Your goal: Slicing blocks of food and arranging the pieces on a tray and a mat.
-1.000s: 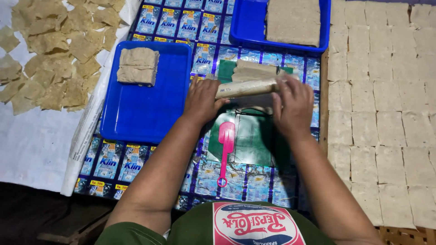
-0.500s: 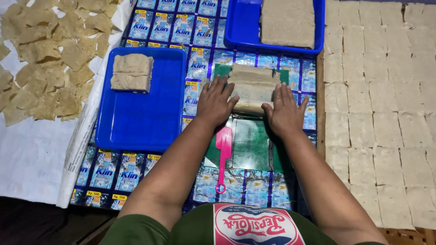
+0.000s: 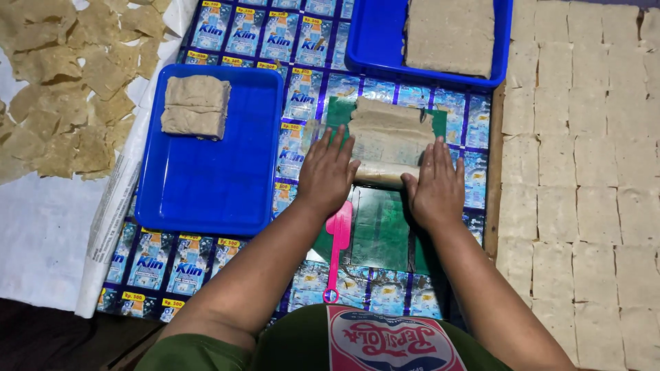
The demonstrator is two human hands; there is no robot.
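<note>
- Left hand (image 3: pixel 328 172) pressed flat, fingers spread and unclenched, on the near end of a rolling pin (image 3: pixel 382 173) — nothing gripped, only the palm bearing down.
- Right hand (image 3: pixel 434 184) laid just the same on the pin's other end, fingers straight, closed round nothing.
- Between the two hands, a pale sheet of dough (image 3: pixel 387 134), flattened over a green mat (image 3: pixel 380 230), stretching away from the fingertips.
- Just behind the left wrist, a pink scraper (image 3: pixel 338 242) lying on the mat, untouched.
- Beyond the left hand and out to its side, a blue tray (image 3: pixel 206 185) holding a folded dough block (image 3: pixel 196 106); past both sets of fingertips, a second blue tray (image 3: pixel 371 41) with a larger slab (image 3: pixel 450 34).
- Outside the right hand, rows of cut dough squares (image 3: pixel 584 178); far out past the left, a heap of thin dried pieces (image 3: pixel 69 75).
- Likely risk: uneven pressure from one palm, thinning or tearing one edge of the sheet.
- Another: open palms slipping off the pin's ends and denting the soft dough.
- A third, judged possible — dough sticking to the pin and lifting off the mat.
</note>
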